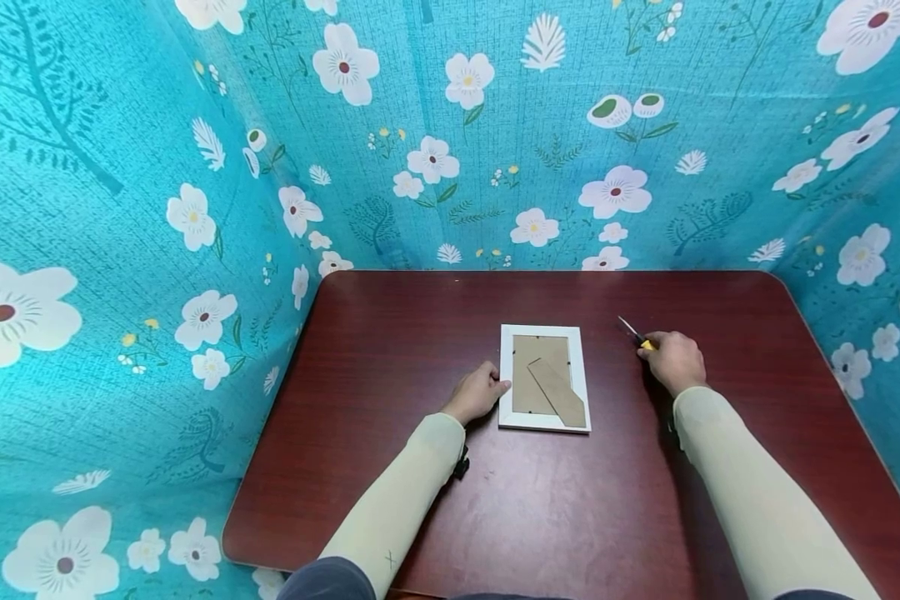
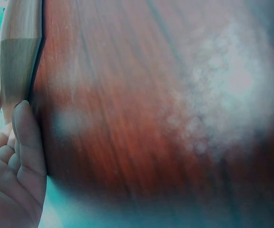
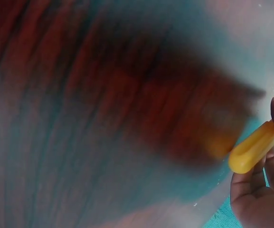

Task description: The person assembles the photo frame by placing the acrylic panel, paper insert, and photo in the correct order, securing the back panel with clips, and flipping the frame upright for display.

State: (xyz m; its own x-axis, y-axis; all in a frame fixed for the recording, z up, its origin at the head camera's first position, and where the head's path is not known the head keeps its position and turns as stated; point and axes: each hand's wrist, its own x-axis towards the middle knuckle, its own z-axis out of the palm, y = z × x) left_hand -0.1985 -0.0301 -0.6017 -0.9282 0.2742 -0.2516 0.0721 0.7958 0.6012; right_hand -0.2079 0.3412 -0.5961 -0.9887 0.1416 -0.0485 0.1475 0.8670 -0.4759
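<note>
A white picture frame lies face down on the dark red table, its brown backing and slanted easel leg uppermost. Small dark tabs show along the inner edges of the backing. My left hand pinches the frame's left border; in the left wrist view the thumb and fingers are at the frame's edge. Right of the frame, apart from it, my right hand holds a screwdriver whose thin shaft points up and left. Its yellow handle sits between thumb and fingers in the right wrist view.
The table has rounded corners and a glossy wood-grain top. Blue flowered cloth hangs behind it and along both sides. A dark wrist strap shows at the left sleeve.
</note>
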